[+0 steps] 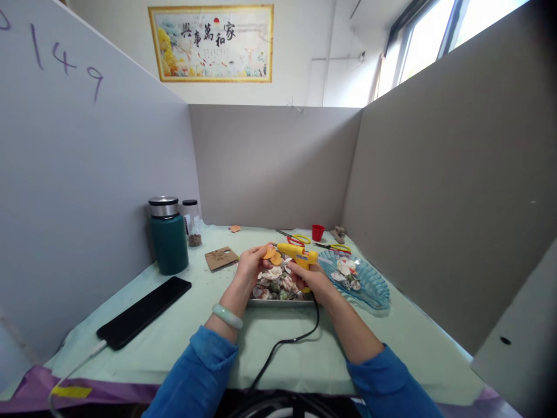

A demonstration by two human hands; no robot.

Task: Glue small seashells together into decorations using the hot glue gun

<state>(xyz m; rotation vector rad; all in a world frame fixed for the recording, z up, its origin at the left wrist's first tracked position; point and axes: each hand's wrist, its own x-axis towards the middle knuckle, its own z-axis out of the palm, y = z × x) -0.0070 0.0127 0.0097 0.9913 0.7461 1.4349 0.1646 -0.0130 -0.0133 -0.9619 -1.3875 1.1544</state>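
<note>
Closed round the yellow hot glue gun (298, 253) is my right hand (314, 280); the gun's nozzle points left and its black cord (284, 341) runs down toward the table's front edge. My left hand (252, 265) pinches a flat orange piece with rounded lobes (275, 258), close to the nozzle. What the piece is made of is not clear. Beneath both hands lies a shallow tray (281, 303) full of mixed seashells (278, 285). The hands partly cover the tray and shells.
On the right, a blue scalloped dish (375, 288) holds several shells. Two pairs of scissors (300, 238) (335, 248), a red cup (318, 233) and another orange piece (235, 229) lie behind. Leftward are brown cardboard (221, 259), a jar (192, 223), a green flask (169, 244) and a plugged-in phone (145, 312).
</note>
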